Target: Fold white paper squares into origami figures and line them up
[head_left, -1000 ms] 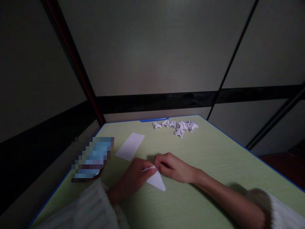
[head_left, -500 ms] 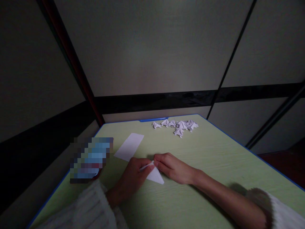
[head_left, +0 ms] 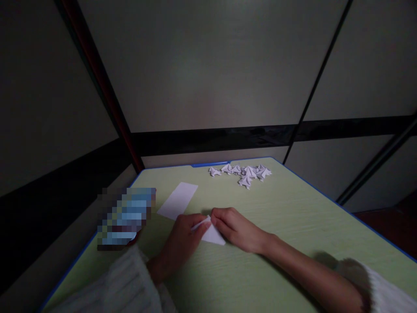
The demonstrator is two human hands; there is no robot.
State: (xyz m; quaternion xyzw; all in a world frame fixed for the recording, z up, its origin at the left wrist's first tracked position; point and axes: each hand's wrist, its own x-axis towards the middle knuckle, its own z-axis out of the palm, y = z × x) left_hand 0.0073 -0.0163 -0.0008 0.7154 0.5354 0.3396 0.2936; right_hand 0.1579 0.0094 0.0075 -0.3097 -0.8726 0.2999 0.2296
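A folded white paper (head_left: 213, 235) is between my hands, low over the near middle of the table. My left hand (head_left: 186, 232) pinches it from the left, with the thumb lying on top. At the paper's upper tip, the curled fingers of my right hand (head_left: 233, 226) press together on its right side. The paper's lower part fans out toward me, and its folds under the fingers are hidden. Beyond my left hand lies a flat white paper sheet (head_left: 179, 200), apart from the folded piece.
Several small folded paper figures (head_left: 249, 173) stand in a cluster at the table's far side. A pixelated, screen-like object (head_left: 128, 217) lies at the left edge. The pale green table (head_left: 293, 221) has a blue rim, with a panelled wall (head_left: 211, 78) behind it.
The folded paper has tilted slightly, its lower corner rising a little. Both hands keep their grip in nearly the same place. The rest of the scene shifts only marginally with the camera.
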